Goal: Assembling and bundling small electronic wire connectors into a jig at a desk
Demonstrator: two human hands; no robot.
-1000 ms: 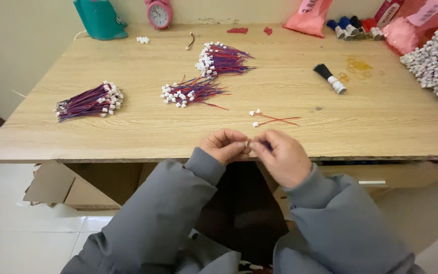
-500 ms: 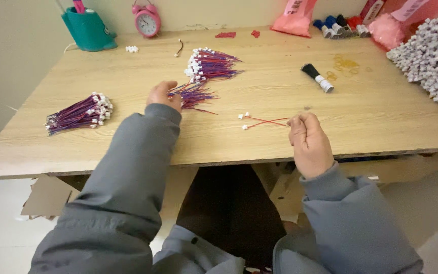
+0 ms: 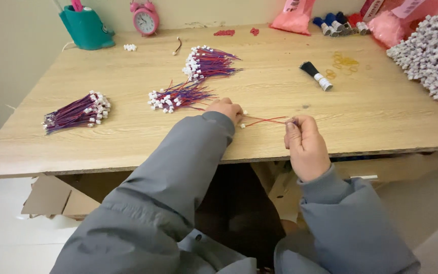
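1. The thin red wires [image 3: 263,121] lie flat near the table's front edge, running left to right between both hands.
2. The right hand [image 3: 305,144] pinches their right end.
3. The left hand [image 3: 225,109], fingers curled, touches the white-plug end.
4. The wooden table [image 3: 381,116] also holds wire bundles [image 3: 178,96].

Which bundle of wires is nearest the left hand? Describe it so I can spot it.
On the wooden table, find the pink alarm clock at the back edge. Two bundles lie in front of it; take the nearer, looser middle bundle, beside the left hand, its white plugs facing left.
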